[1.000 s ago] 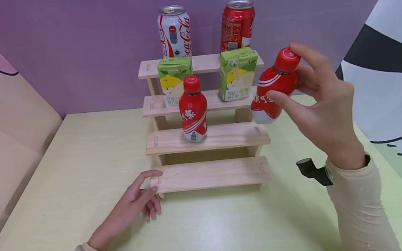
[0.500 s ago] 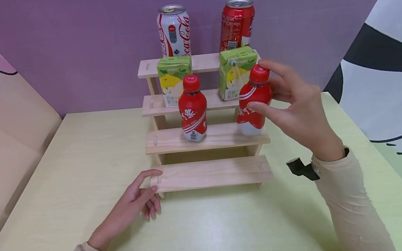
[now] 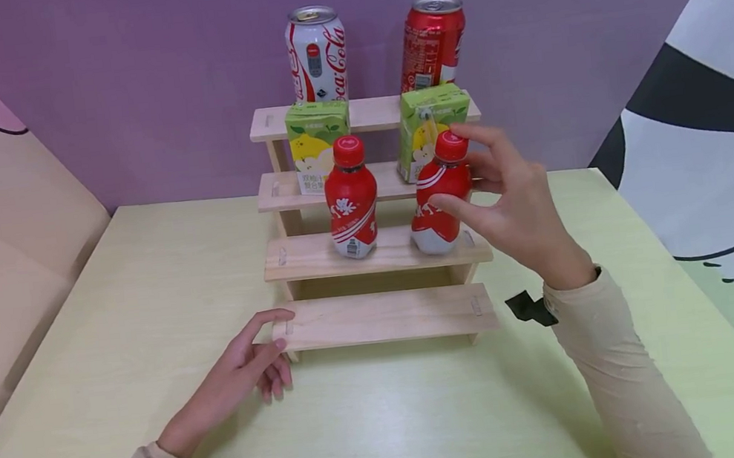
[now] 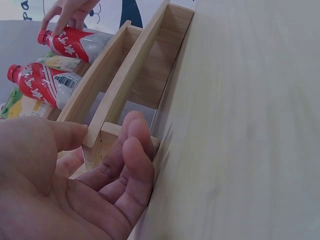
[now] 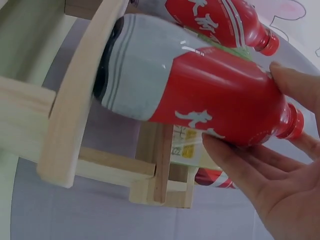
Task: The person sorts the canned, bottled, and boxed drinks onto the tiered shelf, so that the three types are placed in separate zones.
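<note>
My right hand (image 3: 515, 206) holds a small red-and-white plastic bottle (image 3: 434, 211), thumb on its label and a finger at the cap. The bottle leans slightly, its base at the second-lowest step of the wooden stepped stand (image 3: 383, 318); whether it bears fully on the step, I cannot tell. A matching bottle (image 3: 352, 201) stands upright on that step, to the left. In the left wrist view my left hand (image 4: 100, 185) grips the end of the lowest step between thumb and index finger, its other fingers loosely curled.
Two green juice cartons, a left one (image 3: 314, 124) and a right one (image 3: 415, 121), stand one step higher. On the top step are a white cola can (image 3: 318, 59) and a red cola can (image 3: 433, 43). A purple backdrop (image 3: 178, 92) rises behind the table (image 3: 387, 421).
My right hand has carried its bottle left and down from the air to the step, bringing it closer to upright. My left hand has stayed at the stand.
</note>
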Motion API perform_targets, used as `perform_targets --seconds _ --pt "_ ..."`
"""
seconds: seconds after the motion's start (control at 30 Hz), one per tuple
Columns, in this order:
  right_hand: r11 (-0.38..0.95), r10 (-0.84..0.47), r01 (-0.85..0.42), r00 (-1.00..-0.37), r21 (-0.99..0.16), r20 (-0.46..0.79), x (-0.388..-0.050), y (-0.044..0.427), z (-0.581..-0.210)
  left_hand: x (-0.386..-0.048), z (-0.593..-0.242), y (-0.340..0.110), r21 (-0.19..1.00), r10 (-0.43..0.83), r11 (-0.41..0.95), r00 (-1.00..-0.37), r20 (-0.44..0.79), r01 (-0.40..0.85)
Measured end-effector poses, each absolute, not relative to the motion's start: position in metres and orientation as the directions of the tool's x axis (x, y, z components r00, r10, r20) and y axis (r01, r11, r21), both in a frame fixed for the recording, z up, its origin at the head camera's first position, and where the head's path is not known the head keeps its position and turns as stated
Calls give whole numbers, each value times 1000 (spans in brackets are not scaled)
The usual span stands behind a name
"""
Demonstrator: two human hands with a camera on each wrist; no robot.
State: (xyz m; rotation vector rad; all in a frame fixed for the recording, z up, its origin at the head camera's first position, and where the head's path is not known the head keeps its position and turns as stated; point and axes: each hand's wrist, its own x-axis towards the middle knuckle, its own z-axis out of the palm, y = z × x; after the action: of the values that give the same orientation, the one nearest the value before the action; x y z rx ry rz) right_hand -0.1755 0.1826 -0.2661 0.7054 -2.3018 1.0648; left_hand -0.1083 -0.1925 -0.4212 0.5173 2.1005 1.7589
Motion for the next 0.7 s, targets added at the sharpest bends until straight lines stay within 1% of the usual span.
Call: perform_targets --seconds 0.13,0.23,0.47,0.57,0.7 --pt "578 -238 -616 -754 -535 612 -172 183 -269 -111 -422 -193 986 504 153 -863 -22 64" --pt "614 -245 -596 -767 -517 593 -168 183 -274 -111 -423 -192 987 509 152 -860 -27 59" --pt "737 -231 -519 -795 -433 561 -150 195 -287 -110 -420 -187 987 529 152 -848 -29 61" --pt "769 -230 -501 -796 -397 560 -140 210 -296 -110 -418 -187 980 519 174 -855 -8 96" --pt "813 -244 -469 -812 -345 530 -131 231 -312 -105 -415 -186 941 485 269 -873 51 205"
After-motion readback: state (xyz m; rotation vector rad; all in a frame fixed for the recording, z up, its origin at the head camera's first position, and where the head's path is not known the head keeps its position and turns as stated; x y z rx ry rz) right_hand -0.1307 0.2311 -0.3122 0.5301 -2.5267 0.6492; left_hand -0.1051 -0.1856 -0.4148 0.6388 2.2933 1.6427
